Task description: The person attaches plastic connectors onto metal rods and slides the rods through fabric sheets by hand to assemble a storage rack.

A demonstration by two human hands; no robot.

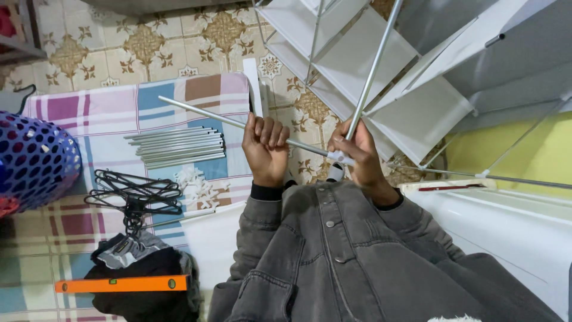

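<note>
smooth shiny metal tubes [179,147], matt white fabric shelves [363,53] – checked woven cloth [113,113], glossy patterned floor tiles [149,42]

Even, diffuse indoor light, moderately bright; shadows soft and faint. Mild glare on metal tubes [182,146]. Focus sharp centrally; wide-angle bending toward frame edges.

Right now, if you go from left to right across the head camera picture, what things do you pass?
Blue basket → black hangers → bundle of metal rods → left hand, gripping a metal rod → right hand on a white connector → white shelf rack.
</note>
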